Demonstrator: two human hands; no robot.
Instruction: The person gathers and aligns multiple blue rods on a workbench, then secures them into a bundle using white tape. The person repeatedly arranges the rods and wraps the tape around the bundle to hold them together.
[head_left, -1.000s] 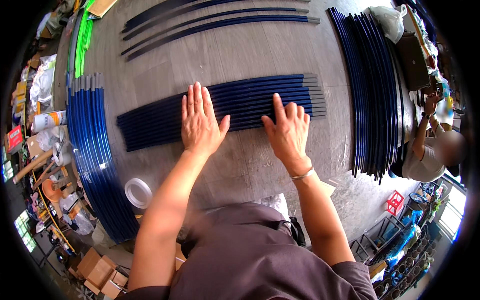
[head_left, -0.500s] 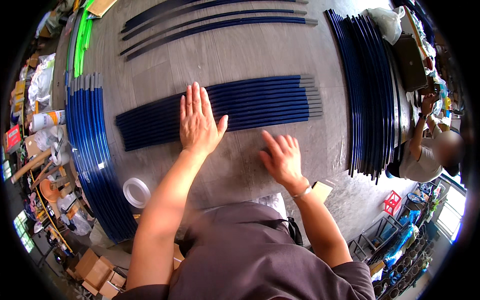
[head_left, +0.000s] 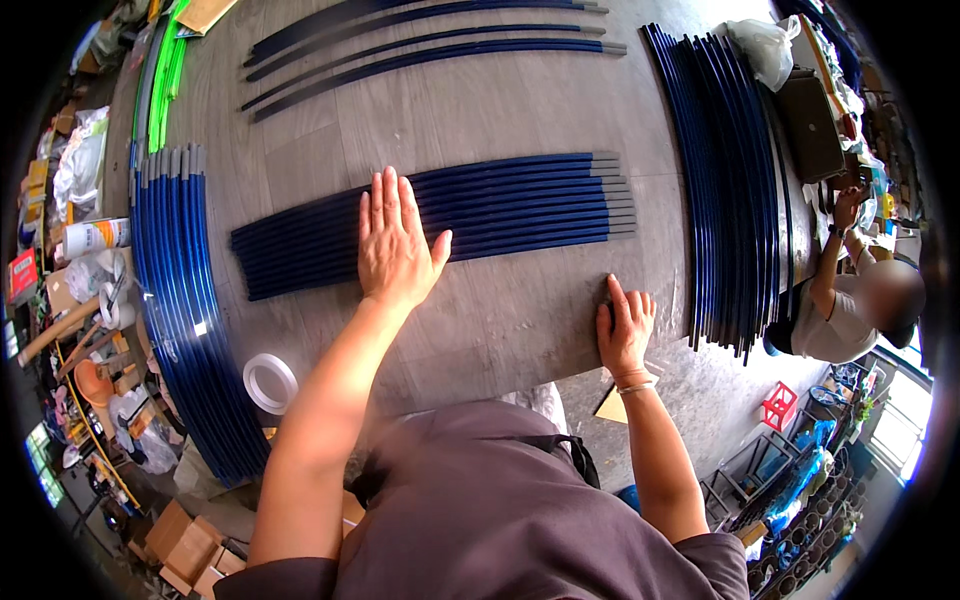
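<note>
A flat row of dark blue rods (head_left: 525, 205) with grey right ends lies side by side across the middle of the wood-grained table (head_left: 480, 310). My left hand (head_left: 397, 245) lies flat across the row, fingers stretched away from me and thumb apart. To the right, below the rods' grey ends, my right hand (head_left: 627, 328) is over the table near its front edge. Its index finger is extended, the others slightly bent, and nothing shows in it. Whether its fingertips touch the tabletop, I cannot tell.
More blue rods (head_left: 430, 62) lie spaced out at the far side. Bundles stand lengthwise at the left (head_left: 185, 300) and the right (head_left: 730, 200). A white ring-shaped roll (head_left: 270, 384) sits at the near left. Green rods (head_left: 162, 90) lie far left. A person (head_left: 850, 300) works at the right.
My right hand has moved to the right, from just below the rods to beyond their grey ends. My left hand stays flat on the row.
</note>
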